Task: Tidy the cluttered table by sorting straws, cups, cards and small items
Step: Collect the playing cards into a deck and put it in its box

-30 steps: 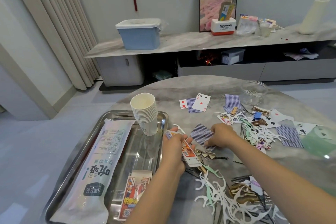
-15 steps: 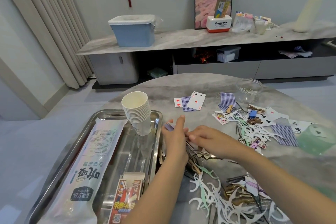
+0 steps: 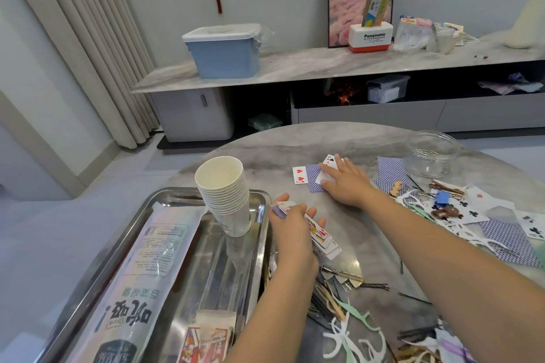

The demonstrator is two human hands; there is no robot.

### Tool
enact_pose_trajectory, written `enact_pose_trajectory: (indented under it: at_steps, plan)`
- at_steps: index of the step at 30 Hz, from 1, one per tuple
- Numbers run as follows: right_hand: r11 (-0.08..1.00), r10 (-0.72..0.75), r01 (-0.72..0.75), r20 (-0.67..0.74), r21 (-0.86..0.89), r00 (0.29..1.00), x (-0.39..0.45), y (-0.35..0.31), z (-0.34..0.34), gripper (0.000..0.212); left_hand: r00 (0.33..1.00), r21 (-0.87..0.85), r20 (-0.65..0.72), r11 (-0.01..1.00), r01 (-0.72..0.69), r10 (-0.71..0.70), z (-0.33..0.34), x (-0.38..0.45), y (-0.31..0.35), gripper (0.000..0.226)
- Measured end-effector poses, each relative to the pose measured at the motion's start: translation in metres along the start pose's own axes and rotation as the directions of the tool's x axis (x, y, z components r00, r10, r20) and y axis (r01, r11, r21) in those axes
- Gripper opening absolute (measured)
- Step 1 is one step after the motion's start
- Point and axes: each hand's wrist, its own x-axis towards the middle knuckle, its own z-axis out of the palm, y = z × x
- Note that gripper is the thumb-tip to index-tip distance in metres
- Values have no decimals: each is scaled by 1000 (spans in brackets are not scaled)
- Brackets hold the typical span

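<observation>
Left hand (image 3: 290,228) grips a fanned stack of playing cards (image 3: 320,237), just off the right rim of the steel tray (image 3: 259,244). Right hand (image 3: 345,183), fingers straight, presses flat on a face-up white card (image 3: 326,172) lying over a blue-backed card (image 3: 313,175) toward the far edge of the round grey marble table (image 3: 339,144); a two of hearts (image 3: 300,175) touches its left side. Stack of white paper cups (image 3: 225,191) stands in the tray's far right corner.
</observation>
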Motion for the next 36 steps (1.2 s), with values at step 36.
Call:
enact_pose_trajectory:
  at_steps: [36]
  plan:
    - [987, 82, -53, 186, -153, 979, -168, 14, -18, 96, 999, -11, 29, 999, 36, -36, -47, -102, 17, 33]
